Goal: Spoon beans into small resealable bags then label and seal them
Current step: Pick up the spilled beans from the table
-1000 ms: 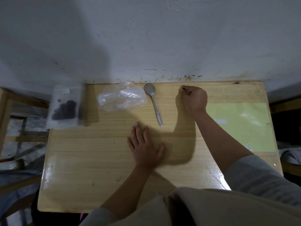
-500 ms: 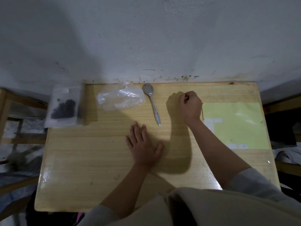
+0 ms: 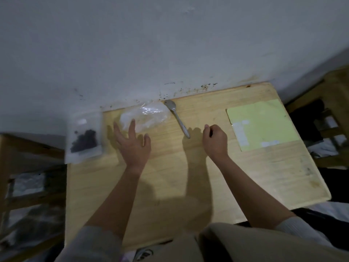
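My left hand (image 3: pixel 135 146) is spread, fingertips over the empty bags (image 3: pixel 145 117); my right hand (image 3: pixel 215 142) is curled, holding nothing I can see, beside the spoon (image 3: pixel 178 120)

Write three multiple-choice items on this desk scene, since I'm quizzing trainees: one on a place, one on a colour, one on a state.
1. Where does the spoon lie?
A. between the clear empty bags and the right hand
B. on the label sheet
C. inside the bag of dark beans

2. What colour is the label sheet?
A. red
B. yellow-green
C. blue

3. How is the left hand?
A. gripping the spoon
B. a fist
C. fingers spread, reaching toward the clear bags

Answers: 1 A, it lies bare on the desk there; 2 B, pale yellow-green backing; 3 C, fingers straight, holding nothing.
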Motion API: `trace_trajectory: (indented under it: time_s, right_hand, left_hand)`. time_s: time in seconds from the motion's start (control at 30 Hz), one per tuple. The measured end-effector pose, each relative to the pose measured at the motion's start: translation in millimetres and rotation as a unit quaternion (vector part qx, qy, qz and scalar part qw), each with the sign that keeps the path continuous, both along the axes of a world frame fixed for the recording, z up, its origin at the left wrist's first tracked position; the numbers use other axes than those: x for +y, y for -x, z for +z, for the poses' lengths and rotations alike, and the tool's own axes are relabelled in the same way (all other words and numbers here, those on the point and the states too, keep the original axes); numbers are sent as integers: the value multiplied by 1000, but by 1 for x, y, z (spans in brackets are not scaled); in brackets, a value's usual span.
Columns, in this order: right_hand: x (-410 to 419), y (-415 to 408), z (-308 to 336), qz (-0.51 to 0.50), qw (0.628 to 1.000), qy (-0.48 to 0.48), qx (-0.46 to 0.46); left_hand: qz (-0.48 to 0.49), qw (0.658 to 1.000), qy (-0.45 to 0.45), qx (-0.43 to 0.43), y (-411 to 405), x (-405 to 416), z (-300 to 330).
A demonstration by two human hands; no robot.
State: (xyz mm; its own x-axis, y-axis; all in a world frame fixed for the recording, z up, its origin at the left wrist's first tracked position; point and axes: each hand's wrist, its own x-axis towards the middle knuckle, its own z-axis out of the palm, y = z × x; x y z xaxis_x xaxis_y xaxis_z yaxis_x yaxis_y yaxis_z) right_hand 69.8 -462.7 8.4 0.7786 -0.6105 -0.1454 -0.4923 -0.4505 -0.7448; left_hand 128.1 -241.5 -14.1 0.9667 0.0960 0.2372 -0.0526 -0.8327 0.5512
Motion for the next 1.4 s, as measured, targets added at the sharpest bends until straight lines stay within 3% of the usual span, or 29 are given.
trace_trajectory:
  time_s: [0.17,0.43,0.63,0.77,0.9,1.0,1.4]
  right_hand:
    - [28,38,13,-61,998,-12,-12]
    - [34,106,29,-140,989,-15,-36]
    - [25,143,32,-144,989,-30,-26]
    - [37,124,26,-93,989,-116,-5]
    - [60,92,20,-102,943,-315,-30]
    - [77,67,19,-73,930,-361,-12]
    - [94,-37,7,50,990,-128,15]
  left_hand:
    - [-82,996,-1,35,-29,24,19]
    - [-104,986,95,91,-49,19,30]
    - [-105,986,114,65,-40,18,46]
    - [-69,991,96,61,-25,27,52]
    - [-40,988,136,62,-13,35,51]
    - [-22,990,129,57,-4,41,51]
    - [2,994,57,94,-5,42,18]
